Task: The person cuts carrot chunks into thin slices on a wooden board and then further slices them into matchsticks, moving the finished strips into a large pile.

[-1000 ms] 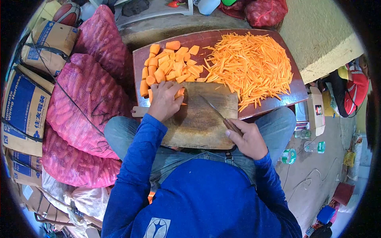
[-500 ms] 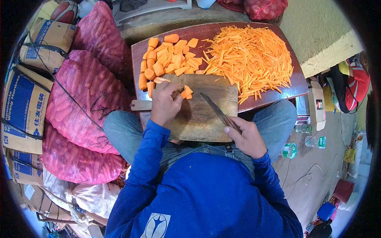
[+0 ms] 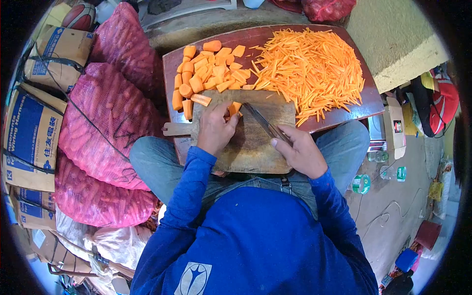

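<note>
A wooden cutting board (image 3: 255, 152) with a handle lies across my lap, overlapping the near edge of a dark red table (image 3: 371, 105). My left hand (image 3: 218, 129) is closed on a carrot piece (image 3: 235, 107) on the board. My right hand (image 3: 304, 150) grips a knife (image 3: 262, 121) by its handle, the blade slanting up and left with its tip close to that piece. One cut carrot piece (image 3: 201, 100) lies at the board's upper left edge. Carrot chunks (image 3: 210, 71) are heaped beyond the board, and a large pile of carrot strips (image 3: 314, 71) is to their right.
Pink mesh sacks (image 3: 101, 130) of produce stand at the left, beside stacked cardboard boxes (image 3: 32, 132). Plastic bottles (image 3: 360, 184) and an opened carton (image 3: 394, 129) are on the floor at the right. A concrete ledge (image 3: 400, 44) rises behind the table.
My left hand has moved right and slightly down, gripping the carrot piece nearer the knife. The knife has shifted left with my right hand. The cut piece at the upper left is now uncovered.
</note>
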`<state>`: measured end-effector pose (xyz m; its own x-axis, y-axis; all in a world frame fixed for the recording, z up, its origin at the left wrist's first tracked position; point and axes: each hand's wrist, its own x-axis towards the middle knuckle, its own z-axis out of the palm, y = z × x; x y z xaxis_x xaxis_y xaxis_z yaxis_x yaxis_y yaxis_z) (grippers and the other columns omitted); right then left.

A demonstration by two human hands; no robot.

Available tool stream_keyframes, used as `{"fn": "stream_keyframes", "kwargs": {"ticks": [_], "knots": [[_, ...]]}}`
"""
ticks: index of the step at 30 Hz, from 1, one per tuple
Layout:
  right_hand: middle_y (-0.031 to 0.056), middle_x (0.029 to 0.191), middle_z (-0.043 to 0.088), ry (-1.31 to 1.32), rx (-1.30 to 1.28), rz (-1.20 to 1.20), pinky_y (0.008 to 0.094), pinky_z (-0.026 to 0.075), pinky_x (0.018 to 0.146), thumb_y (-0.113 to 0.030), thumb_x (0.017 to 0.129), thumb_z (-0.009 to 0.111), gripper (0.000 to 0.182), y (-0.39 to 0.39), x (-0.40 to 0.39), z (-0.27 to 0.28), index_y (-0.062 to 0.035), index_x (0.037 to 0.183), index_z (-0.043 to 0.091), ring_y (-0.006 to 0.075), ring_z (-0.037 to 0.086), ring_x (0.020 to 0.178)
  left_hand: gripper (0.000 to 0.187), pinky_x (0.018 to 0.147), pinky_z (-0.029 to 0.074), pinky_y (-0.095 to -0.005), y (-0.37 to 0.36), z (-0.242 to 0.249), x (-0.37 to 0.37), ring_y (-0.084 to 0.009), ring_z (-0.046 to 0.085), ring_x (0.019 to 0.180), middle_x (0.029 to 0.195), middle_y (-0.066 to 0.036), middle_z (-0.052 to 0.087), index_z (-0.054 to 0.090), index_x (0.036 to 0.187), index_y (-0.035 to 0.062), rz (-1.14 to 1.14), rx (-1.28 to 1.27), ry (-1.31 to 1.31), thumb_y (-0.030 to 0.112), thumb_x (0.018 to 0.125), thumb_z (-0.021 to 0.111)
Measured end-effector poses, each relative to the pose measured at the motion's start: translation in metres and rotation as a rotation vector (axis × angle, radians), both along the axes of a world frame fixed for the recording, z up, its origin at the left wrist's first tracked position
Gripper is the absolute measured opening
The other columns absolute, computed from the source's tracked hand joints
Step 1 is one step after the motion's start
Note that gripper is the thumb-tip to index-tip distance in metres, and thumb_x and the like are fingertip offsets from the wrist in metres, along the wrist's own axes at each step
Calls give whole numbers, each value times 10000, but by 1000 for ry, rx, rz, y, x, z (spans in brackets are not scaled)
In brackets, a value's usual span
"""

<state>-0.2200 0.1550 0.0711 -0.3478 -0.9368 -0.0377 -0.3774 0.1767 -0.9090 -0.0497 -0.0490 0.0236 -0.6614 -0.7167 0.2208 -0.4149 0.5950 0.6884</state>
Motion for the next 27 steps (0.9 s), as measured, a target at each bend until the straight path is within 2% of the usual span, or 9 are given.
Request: {"fn": "stream_keyframes", "kwargs": {"ticks": [2, 6, 12, 16, 18, 20, 21, 24, 27], "knots": [[233, 828, 663, -3, -91, -11, 431, 534, 725, -215, 1019, 694, 341, -8, -1, -1, 52, 1229, 673, 284, 647, 736, 355, 735, 579, -394, 0, -1, 1, -308, 713, 795, 946, -182, 742, 750, 1190, -19, 10, -42, 73, 56, 848, 813], [223, 810, 641, -106, 88, 119, 430, 529, 734, -228, 1048, 663, 293, -28, -7, 13, 42, 1163, 672, 264, 612, 738, 332, 757, 582, -400, 0, -2, 5, -314, 732, 837, 984, -186, 757, 748, 1184, -24, 33, 129, 73, 63, 868, 803], [163, 755, 573, -199, 164, 205, 408, 514, 707, -229, 1065, 643, 282, -23, -15, 18, 43, 1133, 667, 196, 551, 727, 196, 794, 563, -425, 3, -3, 14, -378, 721, 921, 1001, -197, 745, 753, 1054, -25, -100, -137, 57, 30, 869, 787], [127, 736, 542, -180, 246, 186, 396, 500, 678, -230, 1072, 639, 280, 9, -10, 27, 44, 1128, 663, 179, 518, 702, 145, 748, 511, -473, 30, -6, 13, -415, 653, 844, 859, -164, 657, 755, 987, 8, -149, -181, 121, 1, 846, 791], [153, 741, 564, -193, 201, 159, 412, 505, 671, -222, 1068, 642, 267, 24, -2, 27, 32, 1148, 664, 203, 533, 679, 106, 793, 471, -476, 42, 1, 15, -376, 638, 869, 857, -147, 642, 744, 916, 13, -189, -183, 87, -16, 817, 769], [207, 772, 608, -113, 140, 177, 437, 515, 674, -207, 1061, 642, 254, 35, 6, 34, 21, 1172, 661, 300, 592, 665, 144, 804, 465, -466, 47, -3, 21, -363, 626, 891, 890, -130, 631, 740, 941, 11, -247, -173, 75, -33, 804, 751], [281, 839, 649, -53, 182, 177, 492, 536, 707, -195, 1053, 642, 259, 38, 9, 42, -2, 1225, 647, 433, 678, 758, 182, 809, 463, -460, 49, -2, 23, -355, 619, 900, 909, -126, 622, 737, 969, 6, -268, -226, 73, -30, 791, 746], [294, 921, 698, 95, 169, 166, 541, 556, 750, -209, 1051, 646, 312, 44, 23, 37, -1, 1283, 616, 498, 710, 886, 262, 818, 458, -451, 51, -7, 23, -347, 605, 924, 953, -127, 606, 728, 1029, -5, -272, -284, 99, -25, 768, 733], [293, 1017, 731, 129, 116, 151, 572, 569, 785, -233, 1053, 647, 381, 40, 35, 28, 8, 1339, 579, 504, 722, 947, 331, 827, 455, -450, 50, -10, 27, -352, 593, 943, 987, -139, 597, 719, 1078, -11, -266, -299, 107, -16, 747, 731]]}}
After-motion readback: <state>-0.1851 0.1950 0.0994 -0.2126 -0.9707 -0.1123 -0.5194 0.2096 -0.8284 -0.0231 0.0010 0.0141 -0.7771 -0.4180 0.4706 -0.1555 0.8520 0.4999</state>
